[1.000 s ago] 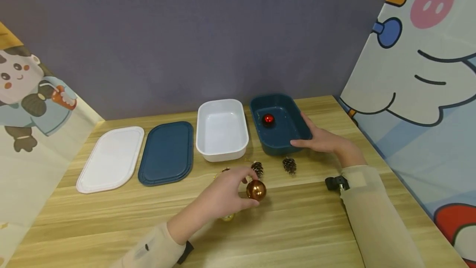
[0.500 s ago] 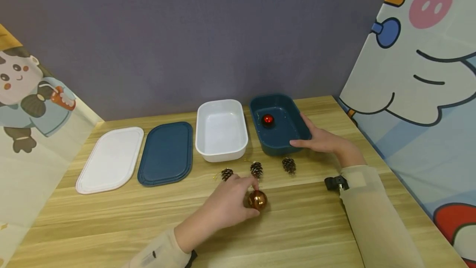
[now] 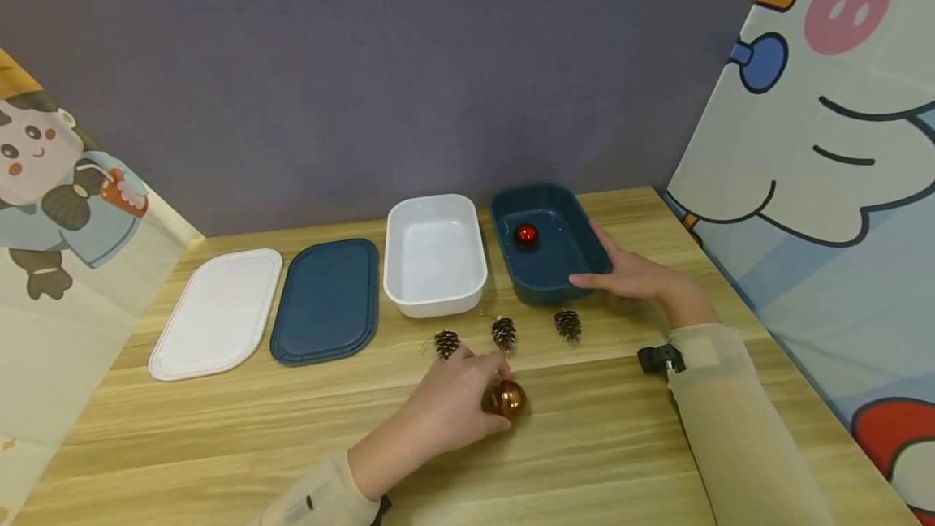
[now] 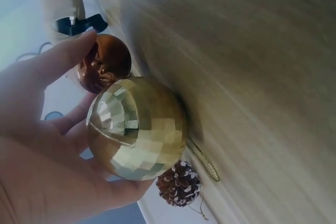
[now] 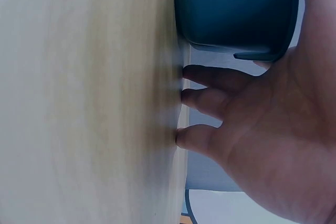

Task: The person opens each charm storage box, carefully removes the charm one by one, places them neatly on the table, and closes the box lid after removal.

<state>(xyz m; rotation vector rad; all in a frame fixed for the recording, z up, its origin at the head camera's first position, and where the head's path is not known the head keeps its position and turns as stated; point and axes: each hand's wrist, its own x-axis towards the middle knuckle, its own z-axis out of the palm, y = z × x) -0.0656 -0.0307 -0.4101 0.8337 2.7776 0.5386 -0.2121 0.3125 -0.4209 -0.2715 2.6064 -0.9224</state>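
Head view: nearest, left hand (image 3: 449,403) curled thumb and finger about a copper ball (image 3: 509,400), contact with tabletop (image 3: 643,445) unclear; gold faceted ball (image 4: 139,129) beneath that hand. Beyond lay three pinecones (image 3: 504,333). Right hand (image 3: 634,274), fingers spread and nearly straight, touched blue box (image 3: 542,294). Red ball (image 3: 526,234) sat inside; white box (image 3: 436,308) stood just left.

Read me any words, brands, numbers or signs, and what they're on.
None can be read.
No lettering shows on the copper bauble, gold faceted bauble, navy box, white box, white lid, navy lid or wall cartoons.
The dark mark on the left sleeve is too small to read.
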